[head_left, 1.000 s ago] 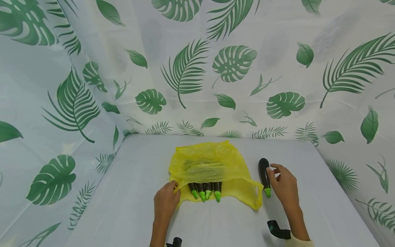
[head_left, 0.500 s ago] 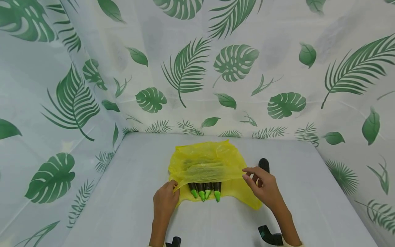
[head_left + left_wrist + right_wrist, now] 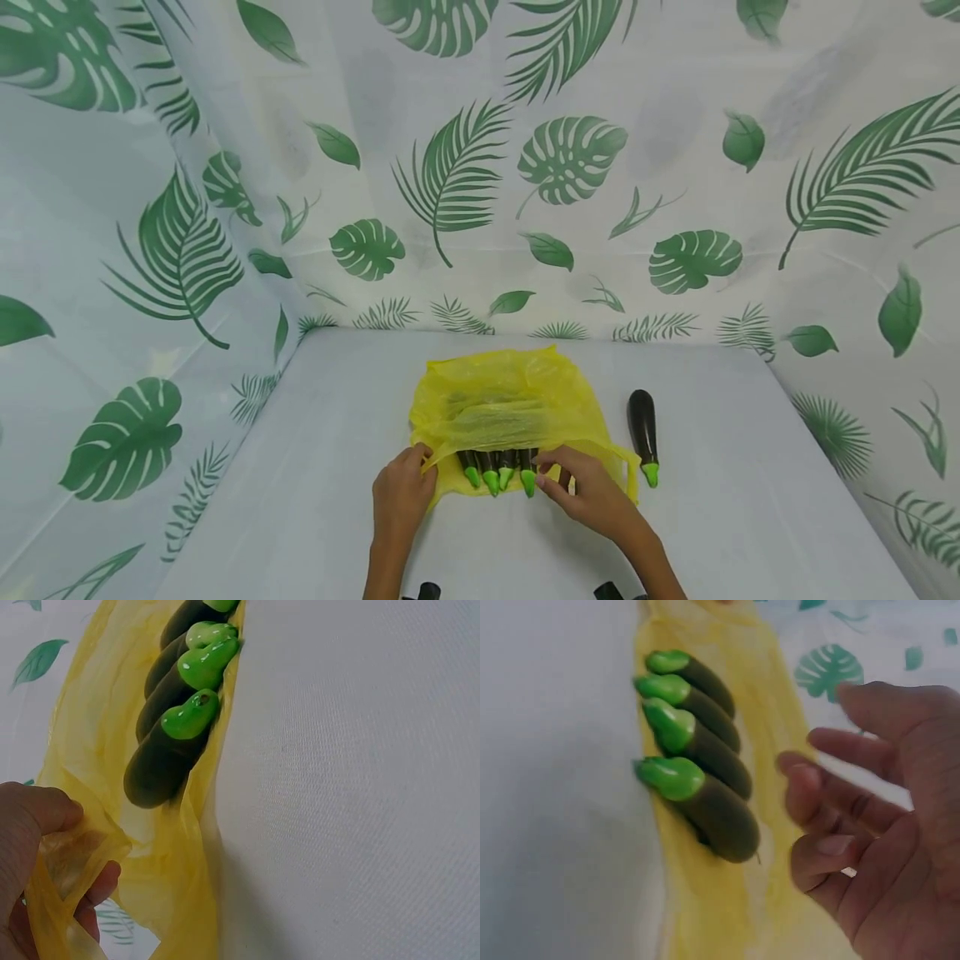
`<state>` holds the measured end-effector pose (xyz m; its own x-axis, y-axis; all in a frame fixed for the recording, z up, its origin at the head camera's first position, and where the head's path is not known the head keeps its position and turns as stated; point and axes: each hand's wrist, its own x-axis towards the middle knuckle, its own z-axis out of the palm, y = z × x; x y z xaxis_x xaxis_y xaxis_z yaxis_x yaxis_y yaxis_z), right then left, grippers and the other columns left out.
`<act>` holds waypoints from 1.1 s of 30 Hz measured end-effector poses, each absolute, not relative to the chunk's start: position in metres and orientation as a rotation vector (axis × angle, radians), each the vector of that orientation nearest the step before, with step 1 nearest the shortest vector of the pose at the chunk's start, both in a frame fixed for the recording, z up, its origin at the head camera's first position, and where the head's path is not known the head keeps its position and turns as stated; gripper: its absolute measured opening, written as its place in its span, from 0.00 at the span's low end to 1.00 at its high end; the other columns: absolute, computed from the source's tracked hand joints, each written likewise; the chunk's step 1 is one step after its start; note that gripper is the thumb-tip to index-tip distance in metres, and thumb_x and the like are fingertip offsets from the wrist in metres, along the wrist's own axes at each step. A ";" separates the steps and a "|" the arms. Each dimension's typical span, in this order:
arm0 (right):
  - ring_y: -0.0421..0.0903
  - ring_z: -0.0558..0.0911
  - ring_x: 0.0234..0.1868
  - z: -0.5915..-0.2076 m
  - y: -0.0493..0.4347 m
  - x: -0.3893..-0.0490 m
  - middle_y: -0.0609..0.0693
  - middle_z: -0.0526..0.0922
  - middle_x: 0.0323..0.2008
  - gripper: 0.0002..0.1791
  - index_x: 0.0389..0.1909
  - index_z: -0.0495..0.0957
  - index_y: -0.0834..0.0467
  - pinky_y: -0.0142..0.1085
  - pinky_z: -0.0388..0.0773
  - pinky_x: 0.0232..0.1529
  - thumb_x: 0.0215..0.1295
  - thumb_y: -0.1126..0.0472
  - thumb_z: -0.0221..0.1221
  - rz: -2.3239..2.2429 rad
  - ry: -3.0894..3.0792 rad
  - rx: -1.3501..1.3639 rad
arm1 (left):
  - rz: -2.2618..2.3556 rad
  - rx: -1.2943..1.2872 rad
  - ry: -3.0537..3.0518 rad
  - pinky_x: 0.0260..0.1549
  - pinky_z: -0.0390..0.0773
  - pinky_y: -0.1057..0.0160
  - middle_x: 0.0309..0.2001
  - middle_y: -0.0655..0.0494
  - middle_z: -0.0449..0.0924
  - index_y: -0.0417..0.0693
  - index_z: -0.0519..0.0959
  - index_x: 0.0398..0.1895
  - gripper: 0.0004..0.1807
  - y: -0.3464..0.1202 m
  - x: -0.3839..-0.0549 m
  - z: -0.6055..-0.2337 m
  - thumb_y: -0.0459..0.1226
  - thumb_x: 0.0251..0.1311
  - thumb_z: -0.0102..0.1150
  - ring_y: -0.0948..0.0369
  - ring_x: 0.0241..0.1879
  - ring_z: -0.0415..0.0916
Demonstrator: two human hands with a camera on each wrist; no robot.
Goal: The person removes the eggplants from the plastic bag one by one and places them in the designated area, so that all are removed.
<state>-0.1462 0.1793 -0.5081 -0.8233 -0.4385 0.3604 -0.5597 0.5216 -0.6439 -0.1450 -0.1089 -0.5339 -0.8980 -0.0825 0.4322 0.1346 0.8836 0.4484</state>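
A yellow plastic bag (image 3: pixel 495 375) lies flat on the table, its mouth toward me. Several eggplants (image 3: pixel 180 739) with bright green stem ends lie side by side in the mouth, their far parts under the thin film. My left hand (image 3: pixel 401 492) pinches the bag's left edge between thumb and fingers, lifting the film there. At the right of the mouth, my right hand (image 3: pixel 588 487) is close beside the rightmost eggplant (image 3: pixel 712 814). Its fingers are loosely bent and spread in the right wrist view, with nothing between them. Another eggplant (image 3: pixel 642 429) lies to the right of the bag.
A white cloth covers the table (image 3: pixel 330 408). Behind it rises a leaf-printed backdrop (image 3: pixel 480 275), which continues along both sides. Black wrist mounts (image 3: pixel 430 591) show at the lower edge of the head view.
My right hand has moved left, from beside the lone eggplant across the bag's right side to the eggplants in its mouth. The lone eggplant stayed put; my left hand still holds the bag edge.
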 end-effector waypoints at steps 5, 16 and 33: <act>0.30 0.71 0.25 -0.521 0.173 -0.150 0.53 0.82 0.41 0.21 0.56 0.75 0.64 0.28 0.72 0.26 0.67 0.57 0.59 1.158 -2.746 0.798 | -0.659 -0.031 -2.603 0.20 0.71 0.66 0.29 0.55 0.84 0.47 0.82 0.34 0.06 -0.109 -0.146 -0.534 0.34 0.52 0.65 0.64 0.17 0.68; 0.32 0.71 0.22 -0.537 0.151 -0.156 0.54 0.81 0.39 0.25 0.58 0.73 0.68 0.28 0.71 0.25 0.64 0.59 0.62 1.185 -2.879 0.323 | -0.666 -0.047 -2.584 0.23 0.74 0.64 0.30 0.55 0.85 0.47 0.82 0.34 0.06 -0.107 -0.144 -0.534 0.33 0.51 0.66 0.62 0.21 0.74; 0.38 0.74 0.22 -0.550 0.139 -0.163 0.52 0.81 0.28 0.28 0.53 0.73 0.75 0.30 0.71 0.21 0.64 0.55 0.62 1.269 -2.790 0.118 | -0.659 -0.050 -2.589 0.21 0.72 0.66 0.28 0.54 0.84 0.47 0.82 0.33 0.06 -0.108 -0.145 -0.533 0.33 0.51 0.66 0.64 0.18 0.70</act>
<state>-0.1633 0.1387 -0.5503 -0.9943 -0.0393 0.0996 -0.1009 0.6553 -0.7486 -0.1453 -0.1083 -0.5328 -0.8910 -0.0770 0.4475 0.1462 0.8844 0.4433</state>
